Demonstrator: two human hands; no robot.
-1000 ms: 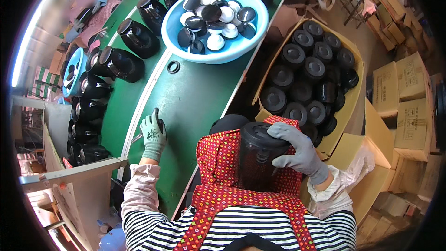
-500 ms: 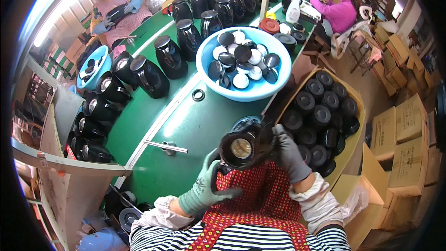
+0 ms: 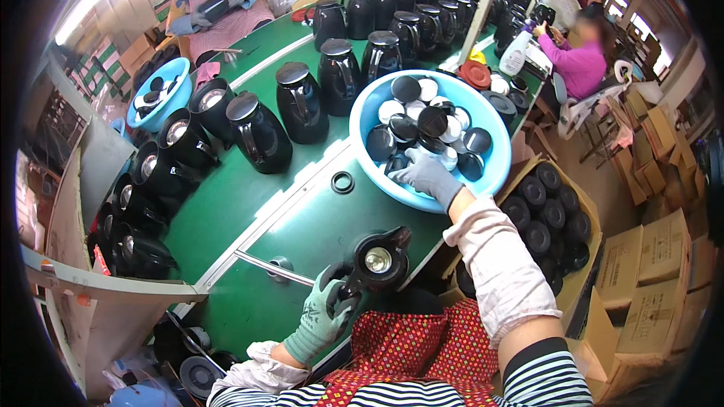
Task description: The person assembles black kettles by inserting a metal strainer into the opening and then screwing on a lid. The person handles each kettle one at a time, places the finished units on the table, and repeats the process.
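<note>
My left hand [image 3: 320, 320], in a pale green glove with grey fingers, grips a black jug [image 3: 381, 280] by its handle. The jug's open mouth faces up and shows a shiny inside. My right hand [image 3: 431, 175], in a grey glove, reaches into a light blue basin [image 3: 494, 177]. Its fingers are apart, touching the nearer lids of a heap of round black and white lids [image 3: 434, 120]. Some fingertips are hidden among them. Left of the basin, black jugs with lids on [image 3: 260, 134] stand on the green table [image 3: 309, 215].
Open black jugs [image 3: 147, 173] line the left edge, near a smaller blue basin [image 3: 181, 90]. A metal bar [image 3: 275, 267] and a black ring [image 3: 342, 182] are on the table. A carton of black round parts [image 3: 554, 215] stands at right. Two other people sit beyond.
My right hand has left the jug and moved up into the basin of lids. My left hand now holds the jug by its handle, slightly lower. The view has shifted.
</note>
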